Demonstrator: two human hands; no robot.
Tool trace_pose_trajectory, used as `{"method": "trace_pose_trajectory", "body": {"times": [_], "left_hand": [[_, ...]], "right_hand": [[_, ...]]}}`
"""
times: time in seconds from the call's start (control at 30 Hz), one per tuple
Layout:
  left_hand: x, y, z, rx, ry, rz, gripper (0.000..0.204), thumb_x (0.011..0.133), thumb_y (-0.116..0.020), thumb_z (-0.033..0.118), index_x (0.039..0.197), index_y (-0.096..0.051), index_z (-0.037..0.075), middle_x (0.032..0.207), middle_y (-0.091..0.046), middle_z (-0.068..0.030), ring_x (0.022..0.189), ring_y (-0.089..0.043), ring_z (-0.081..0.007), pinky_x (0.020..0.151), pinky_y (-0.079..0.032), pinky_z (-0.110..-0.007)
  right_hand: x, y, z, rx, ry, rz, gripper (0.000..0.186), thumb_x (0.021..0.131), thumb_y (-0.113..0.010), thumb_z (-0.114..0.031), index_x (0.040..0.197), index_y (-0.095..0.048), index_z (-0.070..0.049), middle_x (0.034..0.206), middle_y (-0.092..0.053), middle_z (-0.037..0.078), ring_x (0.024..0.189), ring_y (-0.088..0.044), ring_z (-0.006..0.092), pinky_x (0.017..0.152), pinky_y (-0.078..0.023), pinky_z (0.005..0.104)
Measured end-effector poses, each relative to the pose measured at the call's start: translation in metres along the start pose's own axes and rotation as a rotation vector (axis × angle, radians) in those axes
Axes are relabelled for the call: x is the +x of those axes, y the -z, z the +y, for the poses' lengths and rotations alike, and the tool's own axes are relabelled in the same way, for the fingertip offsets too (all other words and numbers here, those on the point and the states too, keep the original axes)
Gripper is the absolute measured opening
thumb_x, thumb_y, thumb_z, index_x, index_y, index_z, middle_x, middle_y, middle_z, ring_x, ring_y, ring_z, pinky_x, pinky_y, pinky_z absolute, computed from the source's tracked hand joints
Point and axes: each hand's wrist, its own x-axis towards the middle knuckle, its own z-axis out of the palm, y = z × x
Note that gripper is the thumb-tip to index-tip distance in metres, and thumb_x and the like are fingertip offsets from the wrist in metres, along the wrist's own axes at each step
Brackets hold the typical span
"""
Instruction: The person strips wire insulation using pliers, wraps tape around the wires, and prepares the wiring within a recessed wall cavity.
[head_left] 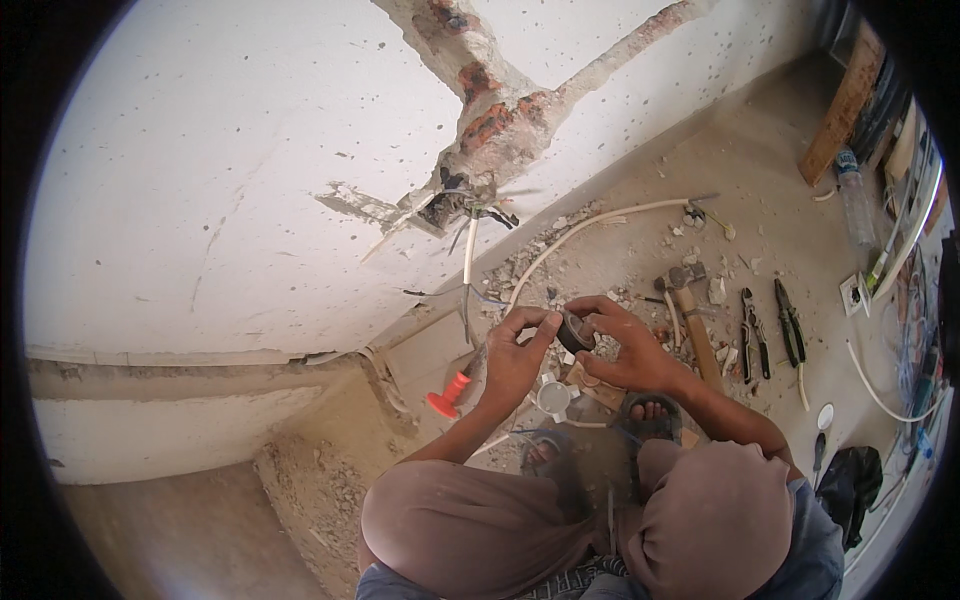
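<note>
A roll of black tape (574,334) is held up between my two hands, over the rubble by the wall. My left hand (518,352) pinches its left side with thumb and forefinger. From the other side, the curled fingers and thumb of my right hand (632,347) grip the roll. Whether a loose tape end is pulled out, I cannot tell. Just beyond the hands, a white cable (471,250) and several thin wires hang from a broken hole (447,205) in the wall. Below the hands lies a white round plastic box (552,396), and a red hand guard (449,395) is beside my left wrist.
A long white cable (600,215) curves across the debris. To the right lie a hammer (697,335), cutting pliers (752,335) and dark-handled pliers (789,320). A plastic bottle (855,205), wooden boards (845,105) and a black bag (850,490) stand farther right. My sandalled feet (652,412) are close below.
</note>
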Motion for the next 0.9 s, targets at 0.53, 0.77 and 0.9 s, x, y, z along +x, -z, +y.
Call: {"method": "trace_pose_trajectory", "body": {"times": [0.53, 0.77, 0.9], "left_hand": [[0.108, 0.043, 0.067, 0.444, -0.677, 0.289, 0.016, 0.099, -0.068, 0.014, 0.096, -0.063, -0.001, 0.091, -0.063, -0.0078, 0.081, -0.059, -0.0162, 0.074, -0.048, -0.031], [0.136, 0.045, 0.058, 0.516, -0.726, 0.415, 0.009, 0.095, -0.067, 0.006, 0.094, -0.066, -0.003, 0.090, -0.064, -0.0161, 0.079, -0.062, -0.0322, 0.071, -0.048, -0.040], [0.137, 0.046, 0.051, 0.615, -0.722, 0.445, 0.007, 0.095, -0.065, 0.005, 0.096, -0.066, -0.002, 0.091, -0.067, -0.0171, 0.080, -0.064, -0.0345, 0.072, -0.050, -0.042]], "right_hand": [[0.125, 0.046, 0.011, -0.687, 0.354, 0.307, 0.031, 0.081, -0.082, -0.030, 0.101, -0.073, -0.008, 0.120, -0.059, 0.011, 0.117, -0.056, 0.0328, 0.094, -0.050, 0.0445], [0.145, 0.045, 0.051, -0.837, 0.267, 0.326, 0.034, 0.084, -0.079, -0.037, 0.103, -0.070, -0.010, 0.096, -0.059, 0.011, 0.091, -0.060, 0.0311, 0.075, -0.051, 0.0447], [0.142, 0.028, 0.065, -0.796, 0.206, 0.302, 0.034, 0.086, -0.076, -0.039, 0.107, -0.069, -0.013, 0.091, -0.060, 0.011, 0.089, -0.063, 0.0316, 0.071, -0.052, 0.0451]]}}
